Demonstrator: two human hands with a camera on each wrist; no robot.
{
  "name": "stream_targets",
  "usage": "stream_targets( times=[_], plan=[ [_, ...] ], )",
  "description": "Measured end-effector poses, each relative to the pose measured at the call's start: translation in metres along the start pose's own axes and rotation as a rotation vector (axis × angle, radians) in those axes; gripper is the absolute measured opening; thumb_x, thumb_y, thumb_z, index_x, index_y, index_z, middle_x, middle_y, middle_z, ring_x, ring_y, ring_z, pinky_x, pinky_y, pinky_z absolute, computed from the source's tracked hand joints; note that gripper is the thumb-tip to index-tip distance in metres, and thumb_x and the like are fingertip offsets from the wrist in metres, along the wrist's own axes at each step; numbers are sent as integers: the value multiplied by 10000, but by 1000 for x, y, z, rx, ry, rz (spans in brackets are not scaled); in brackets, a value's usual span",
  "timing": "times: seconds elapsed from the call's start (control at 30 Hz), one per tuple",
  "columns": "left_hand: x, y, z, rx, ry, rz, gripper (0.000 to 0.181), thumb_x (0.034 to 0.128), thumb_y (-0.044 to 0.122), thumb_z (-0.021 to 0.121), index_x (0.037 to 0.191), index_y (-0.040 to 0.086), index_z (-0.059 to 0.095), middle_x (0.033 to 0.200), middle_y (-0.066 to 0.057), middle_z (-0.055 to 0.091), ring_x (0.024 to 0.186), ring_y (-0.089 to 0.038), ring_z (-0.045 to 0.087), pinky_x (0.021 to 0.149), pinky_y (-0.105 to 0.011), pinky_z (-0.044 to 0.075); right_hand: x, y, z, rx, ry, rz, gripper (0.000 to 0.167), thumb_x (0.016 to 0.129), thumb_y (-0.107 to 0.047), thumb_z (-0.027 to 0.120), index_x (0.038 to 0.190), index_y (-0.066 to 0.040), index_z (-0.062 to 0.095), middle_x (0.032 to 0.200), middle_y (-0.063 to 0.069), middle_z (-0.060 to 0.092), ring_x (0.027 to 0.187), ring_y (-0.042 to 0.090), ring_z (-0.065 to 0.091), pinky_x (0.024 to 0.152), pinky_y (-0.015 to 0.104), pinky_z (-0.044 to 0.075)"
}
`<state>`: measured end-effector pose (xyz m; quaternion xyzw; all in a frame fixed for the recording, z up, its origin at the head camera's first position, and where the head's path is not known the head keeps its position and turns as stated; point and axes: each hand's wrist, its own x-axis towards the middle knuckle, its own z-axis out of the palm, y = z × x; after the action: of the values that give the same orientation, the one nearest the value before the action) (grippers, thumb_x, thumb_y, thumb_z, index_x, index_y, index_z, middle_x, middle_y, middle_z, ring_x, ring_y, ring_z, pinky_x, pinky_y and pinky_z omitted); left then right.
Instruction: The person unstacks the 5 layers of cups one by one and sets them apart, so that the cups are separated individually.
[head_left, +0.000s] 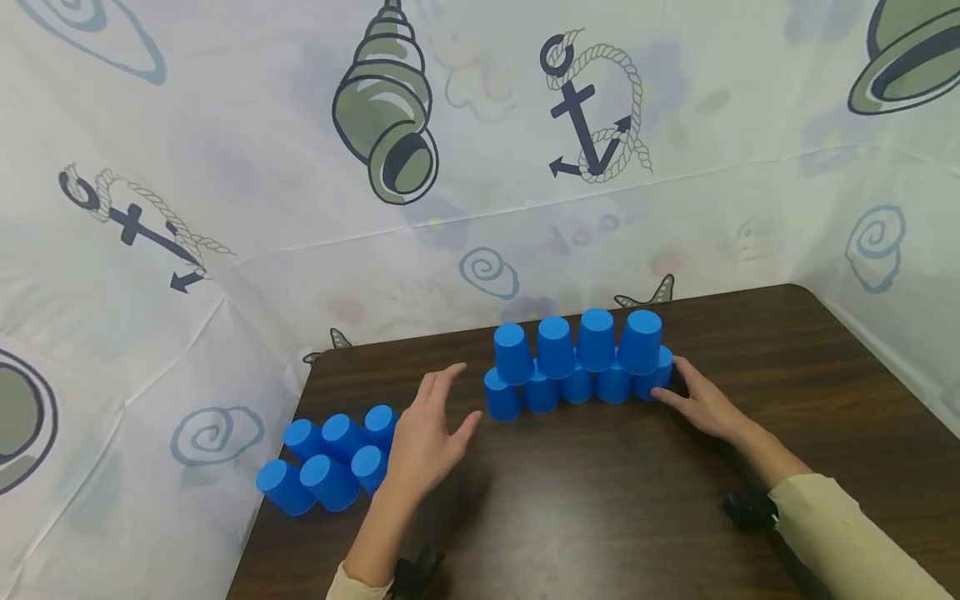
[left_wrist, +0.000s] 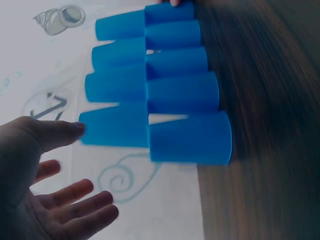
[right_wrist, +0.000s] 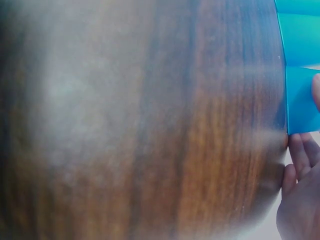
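Observation:
Upside-down blue cups stand in two tiers: an upper row [head_left: 555,347] rests on a lower row [head_left: 541,393], both also seen side-on in the left wrist view, upper [left_wrist: 117,85] and lower [left_wrist: 182,93]. My right hand [head_left: 708,407] holds the rightmost lower cup [head_left: 647,386], thumb on its front and fingers at its far side; the right wrist view shows the hand [right_wrist: 302,197] at that cup [right_wrist: 301,100]. Left of the tiers, my left hand [head_left: 426,437] is raised with fingers spread, holding nothing; in its wrist view the hand [left_wrist: 30,175] appears beside the upper row's end.
On the left of the dark wooden table [head_left: 585,508], more upside-down blue cups [head_left: 330,482] stand in a group, partly hidden by my left hand and forearm. A white patterned cloth [head_left: 262,167] hangs behind and beside the table.

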<state>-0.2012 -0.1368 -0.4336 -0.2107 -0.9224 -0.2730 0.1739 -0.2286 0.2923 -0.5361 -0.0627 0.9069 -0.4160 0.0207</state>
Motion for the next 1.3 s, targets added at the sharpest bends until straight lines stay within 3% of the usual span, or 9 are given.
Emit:
stream_targets(
  times=[0.13,0.33,0.43,0.53,1.0,1.3],
  plan=[
    [21,2,21,-63,28,45,692,896,333,722,1489,230,380,1350,-36,525,860,-170,659,630,-282,549,0,0,-3,0,-6,6,784,994,-440,541,1517,18,178,1515,329,248,1373,547,230,1040,727,220],
    [45,6,45,-96,96,104,687,928,370,675,1516,224,351,1369,-64,508,589,-147,518,465,-264,457,-1,1,-2,-1,-6,2,773,996,-429,545,1514,17,184,1516,327,251,1378,544,226,1045,725,212],
    [53,9,53,-120,132,118,669,926,362,681,1504,216,379,1354,-79,519,751,-205,635,570,-308,539,-1,2,-2,-4,-4,3,770,997,-427,545,1513,18,188,1516,327,252,1379,543,225,1046,725,211],
    [59,12,59,-141,136,120,645,926,354,682,1490,201,410,1341,-87,520,978,-258,658,726,-376,577,-1,2,-1,-7,-1,4,769,997,-426,545,1514,18,189,1517,326,254,1379,542,227,1046,724,211],
    [69,15,72,-111,169,120,484,892,257,738,1336,176,564,1261,-89,531,1051,-275,654,842,-441,562,-2,2,1,-17,1,19,777,999,-435,536,1521,17,180,1525,323,237,1385,542,210,1046,727,206],
    [63,11,62,-159,204,97,454,881,223,751,1299,170,582,1213,-70,544,1054,-260,651,819,-414,572,-1,0,0,-16,3,18,781,999,-440,535,1525,11,175,1530,321,231,1387,540,207,1049,724,204]
  ],
)
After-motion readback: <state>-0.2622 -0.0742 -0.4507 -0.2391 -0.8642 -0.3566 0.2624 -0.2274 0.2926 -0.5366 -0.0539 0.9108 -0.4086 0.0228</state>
